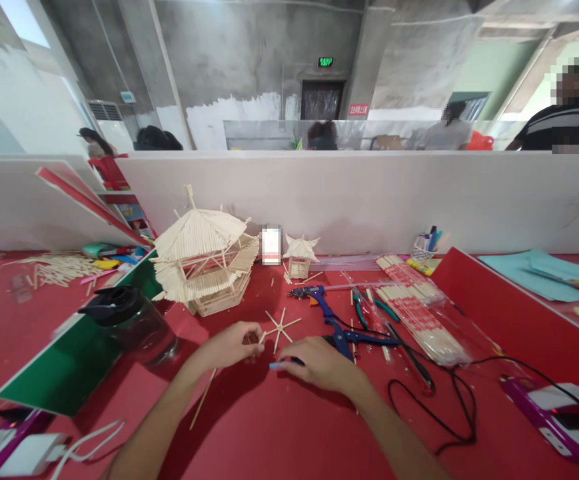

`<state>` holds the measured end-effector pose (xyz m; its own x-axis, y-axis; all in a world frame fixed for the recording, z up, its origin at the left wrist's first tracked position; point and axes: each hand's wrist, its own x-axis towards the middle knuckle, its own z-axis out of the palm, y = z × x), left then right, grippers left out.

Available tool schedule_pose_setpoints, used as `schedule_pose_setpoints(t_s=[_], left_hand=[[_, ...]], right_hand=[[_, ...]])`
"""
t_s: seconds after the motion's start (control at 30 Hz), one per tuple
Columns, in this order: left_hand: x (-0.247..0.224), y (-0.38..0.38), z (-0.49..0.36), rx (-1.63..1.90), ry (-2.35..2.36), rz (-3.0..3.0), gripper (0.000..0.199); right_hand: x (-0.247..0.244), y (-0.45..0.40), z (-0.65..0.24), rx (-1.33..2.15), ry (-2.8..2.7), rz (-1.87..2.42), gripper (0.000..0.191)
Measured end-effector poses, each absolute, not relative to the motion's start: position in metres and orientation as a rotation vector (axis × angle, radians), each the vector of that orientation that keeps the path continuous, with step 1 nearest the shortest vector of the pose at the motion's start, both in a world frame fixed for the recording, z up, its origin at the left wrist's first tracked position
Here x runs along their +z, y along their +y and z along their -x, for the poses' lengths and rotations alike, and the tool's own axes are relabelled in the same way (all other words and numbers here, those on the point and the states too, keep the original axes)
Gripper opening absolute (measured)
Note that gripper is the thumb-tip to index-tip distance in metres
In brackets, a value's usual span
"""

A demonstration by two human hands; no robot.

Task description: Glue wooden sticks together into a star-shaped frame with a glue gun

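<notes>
A small star of thin wooden sticks [280,327], joined at its centre, lies on the red table. Just left of it, my left hand [236,345] is closed, thumb and fingers pinching a pale wooden stick end [262,337]; I cannot tell whether this belongs to the star. My right hand [314,363] is closed on a slim pen-like tool [275,366] with a blue tip, below the star. A long loose stick [202,400] lies under my left wrist. Behind are a large stick pavilion [204,257] and a smaller one [300,255].
A blue glue gun [339,333], green-handled pliers [360,312] and bagged stick bundles [419,313] lie to the right, with a black cable [469,407]. A dark bottle [134,327] stands left by a green board [64,363]. Several people are beyond the partition [369,200].
</notes>
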<state>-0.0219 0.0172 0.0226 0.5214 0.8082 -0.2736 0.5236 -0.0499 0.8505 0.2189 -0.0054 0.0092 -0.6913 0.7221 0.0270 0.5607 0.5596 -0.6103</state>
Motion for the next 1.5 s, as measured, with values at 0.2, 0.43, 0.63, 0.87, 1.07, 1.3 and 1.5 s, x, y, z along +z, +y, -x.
schedule_pose_setpoints(t_s=[0.2, 0.43, 0.63, 0.87, 1.07, 1.3, 1.5], left_hand=[[0.020, 0.024, 0.030, 0.454, 1.140, -1.662, 0.043], [0.014, 0.025, 0.029, 0.500, 1.117, -1.664, 0.044], [0.016, 0.024, 0.028, 0.516, 1.113, -1.667, 0.045], [0.013, 0.025, 0.027, 0.524, 1.124, -1.655, 0.043], [0.005, 0.027, 0.028, 0.558, 1.135, -1.649, 0.041], [-0.002, 0.028, 0.025, 0.576, 1.172, -1.657, 0.038], [-0.005, 0.028, 0.022, 0.598, 1.175, -1.710, 0.032]], right_hand=[[0.005, -0.002, -0.217, 1.237, -1.766, 0.912, 0.033], [-0.003, 0.009, -0.219, 1.651, -1.009, 0.576, 0.025], [0.000, 0.006, -0.216, 1.646, -0.956, 0.564, 0.026], [-0.001, 0.005, -0.214, 1.602, -1.059, 0.623, 0.047], [-0.010, 0.010, -0.211, 1.571, -1.036, 0.564, 0.063], [-0.002, 0.010, -0.218, 1.558, -0.962, 0.595, 0.062], [-0.002, 0.004, -0.215, 1.575, -0.994, 0.576, 0.060]])
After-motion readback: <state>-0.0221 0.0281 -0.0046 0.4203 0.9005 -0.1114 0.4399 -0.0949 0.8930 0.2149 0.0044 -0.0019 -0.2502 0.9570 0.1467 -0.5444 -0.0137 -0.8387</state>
